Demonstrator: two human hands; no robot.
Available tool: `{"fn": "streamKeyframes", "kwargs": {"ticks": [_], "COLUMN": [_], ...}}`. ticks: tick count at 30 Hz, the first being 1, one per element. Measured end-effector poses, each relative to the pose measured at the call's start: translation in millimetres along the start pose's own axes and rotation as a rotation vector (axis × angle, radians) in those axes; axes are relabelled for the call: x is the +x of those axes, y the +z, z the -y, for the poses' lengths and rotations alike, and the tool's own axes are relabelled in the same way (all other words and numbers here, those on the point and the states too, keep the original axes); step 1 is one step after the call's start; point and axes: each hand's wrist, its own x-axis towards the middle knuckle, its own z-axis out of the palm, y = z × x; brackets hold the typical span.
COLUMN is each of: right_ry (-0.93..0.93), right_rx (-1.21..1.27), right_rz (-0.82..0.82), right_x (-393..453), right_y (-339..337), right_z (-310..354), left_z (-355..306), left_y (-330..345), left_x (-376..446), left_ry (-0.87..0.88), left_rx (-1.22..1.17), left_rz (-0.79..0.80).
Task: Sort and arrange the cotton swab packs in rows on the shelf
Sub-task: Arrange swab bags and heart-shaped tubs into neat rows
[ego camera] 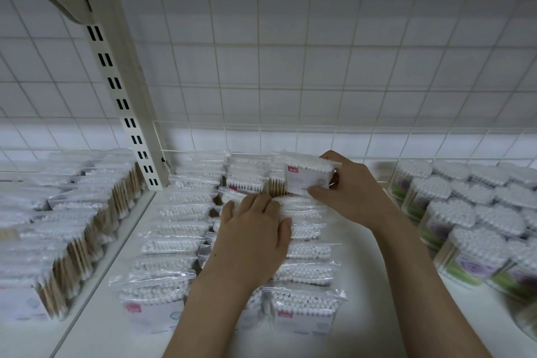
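Observation:
Clear bags of white-tipped cotton swabs stand in three rows [171, 244] on the white shelf [122, 325], running from the front edge to the back. My right hand [351, 192] holds one pack [309, 176] upright above the back of the right row, thumb under it and fingers behind. The pack shows a white label with a small red tag. My left hand [255, 229] lies flat with straight fingers on the tops of the middle-row packs [293, 206], pressing on them. Its arm hides most of the middle row.
Round clear tubs of swabs [465, 221] with purple and green labels crowd the shelf's right side. More swab bags [72, 218] fill the neighbouring shelf bay on the left, past a slotted upright post [125, 113]. A white wire grid [290, 67] backs the shelf.

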Motion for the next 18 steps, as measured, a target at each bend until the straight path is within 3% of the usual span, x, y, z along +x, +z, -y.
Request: {"fn": "streamKeyframes", "kwargs": {"ticks": [10, 18], "right_ry": [-0.036, -0.074], "right_rx": [0.198, 0.079], "right_rz": [0.055, 0.076], "right_x": [6.3, 3.6], "right_y": [6.7, 7.7], "right_z": [-2.7, -11.7], "left_z": [-0.3, 0.9], "left_y": [0.4, 1.4], "left_x": [-0.7, 5.0], "left_ry": [-0.006, 0.005], "left_rx": [0.005, 0.008], "left_rz": [-0.014, -0.003]}}
